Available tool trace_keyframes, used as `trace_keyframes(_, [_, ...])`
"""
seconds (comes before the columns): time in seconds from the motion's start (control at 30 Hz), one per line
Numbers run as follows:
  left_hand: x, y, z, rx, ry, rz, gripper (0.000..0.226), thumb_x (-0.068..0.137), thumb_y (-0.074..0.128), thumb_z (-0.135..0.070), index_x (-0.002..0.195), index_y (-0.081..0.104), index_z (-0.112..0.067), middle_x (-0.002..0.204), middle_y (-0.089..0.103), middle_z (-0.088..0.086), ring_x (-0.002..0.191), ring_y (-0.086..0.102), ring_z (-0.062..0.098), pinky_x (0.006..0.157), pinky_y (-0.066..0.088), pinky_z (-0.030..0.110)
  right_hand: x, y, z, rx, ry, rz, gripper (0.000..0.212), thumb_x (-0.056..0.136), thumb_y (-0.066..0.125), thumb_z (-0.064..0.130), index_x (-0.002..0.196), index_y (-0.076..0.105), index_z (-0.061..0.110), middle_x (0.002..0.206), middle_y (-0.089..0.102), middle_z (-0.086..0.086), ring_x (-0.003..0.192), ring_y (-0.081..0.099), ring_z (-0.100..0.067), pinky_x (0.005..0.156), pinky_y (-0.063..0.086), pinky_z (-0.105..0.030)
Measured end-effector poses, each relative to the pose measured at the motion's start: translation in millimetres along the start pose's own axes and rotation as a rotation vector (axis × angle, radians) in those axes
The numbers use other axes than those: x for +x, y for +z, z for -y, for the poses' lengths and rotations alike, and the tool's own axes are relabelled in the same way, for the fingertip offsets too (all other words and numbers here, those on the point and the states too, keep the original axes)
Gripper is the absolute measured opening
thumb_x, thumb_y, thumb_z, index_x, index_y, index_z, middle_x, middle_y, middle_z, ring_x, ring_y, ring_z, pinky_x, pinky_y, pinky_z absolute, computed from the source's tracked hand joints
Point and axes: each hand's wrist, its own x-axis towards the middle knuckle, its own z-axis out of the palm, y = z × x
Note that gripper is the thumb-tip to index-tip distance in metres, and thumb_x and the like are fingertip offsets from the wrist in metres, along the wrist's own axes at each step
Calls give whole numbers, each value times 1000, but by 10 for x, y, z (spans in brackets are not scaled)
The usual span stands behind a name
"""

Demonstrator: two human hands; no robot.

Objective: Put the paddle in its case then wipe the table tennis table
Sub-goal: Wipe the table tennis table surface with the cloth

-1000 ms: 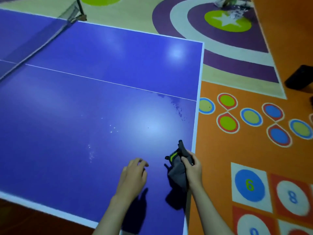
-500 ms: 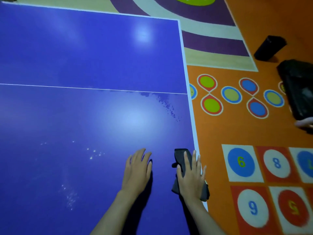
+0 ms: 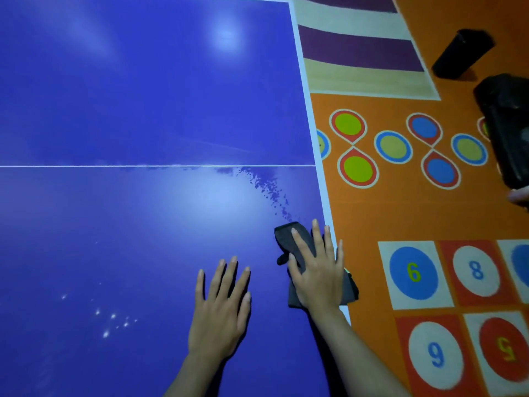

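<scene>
The grey cloth [image 3: 297, 247] is lying at the right edge of the blue counter [image 3: 143, 110], partly hanging over it, with the right hand [image 3: 317, 267] pressing flat on it, fingers [image 3: 297, 242] straight and spread. The left hand [image 3: 223, 305] is resting bare beside it, fingers likewise spread. The cloth is looking soft, light and limp, likely bunching when pushed, so a broad palm over its middle is probably suiting it best.
</scene>
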Motion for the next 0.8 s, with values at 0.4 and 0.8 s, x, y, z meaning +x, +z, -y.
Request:
trace_keyframes(0.4, [53,68,-9,5,1,-111,58,101,40,-38,157,41,-23,169,27,3,154,29,24,118,28,65,1998,238,-127,14,113,-93,51,106,42,51,156,43,38,171,27,2,160,18,-25,126,21,-56])
trace_keyframes(0.8, [50,64,3,1,-12,-89,55,105,31,-39,157,41,-23,170,23,1,157,21,22,123,19,60,1161,214,-151,62,-68,-90,48,110,44,41,158,42,34,172,22,6,161,10,-22,129,16,-53])
